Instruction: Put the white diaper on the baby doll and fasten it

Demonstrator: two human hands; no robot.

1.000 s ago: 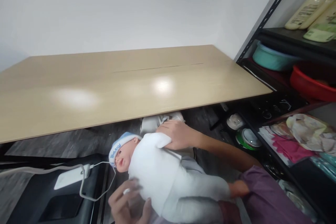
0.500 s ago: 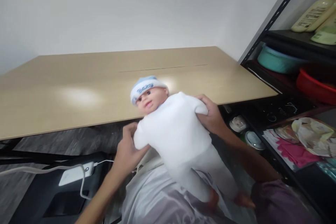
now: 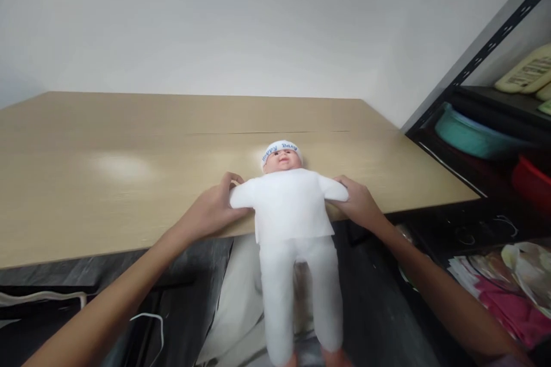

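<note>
A baby doll (image 3: 289, 212) in a white suit and a white-and-blue cap lies face up, its head and shoulders on the front edge of the light wooden table (image 3: 129, 172), its legs hanging over the edge. My left hand (image 3: 213, 211) grips the doll's arm on the left side. My right hand (image 3: 358, 203) grips the doll's other arm. Both hands are closed around the white sleeves.
A black metal shelf (image 3: 486, 126) stands at the right with a teal basin (image 3: 469, 133), a red basin (image 3: 534, 180), cream bottles (image 3: 523, 73) and pink cloths (image 3: 516, 304). White cable (image 3: 150, 321) lies on the dark floor at lower left. A white wall is behind the table.
The doll has been lifted from low in front of me, turned upright, and laid with its upper body on the table edge. My hands have shifted from its body to its two arms.
</note>
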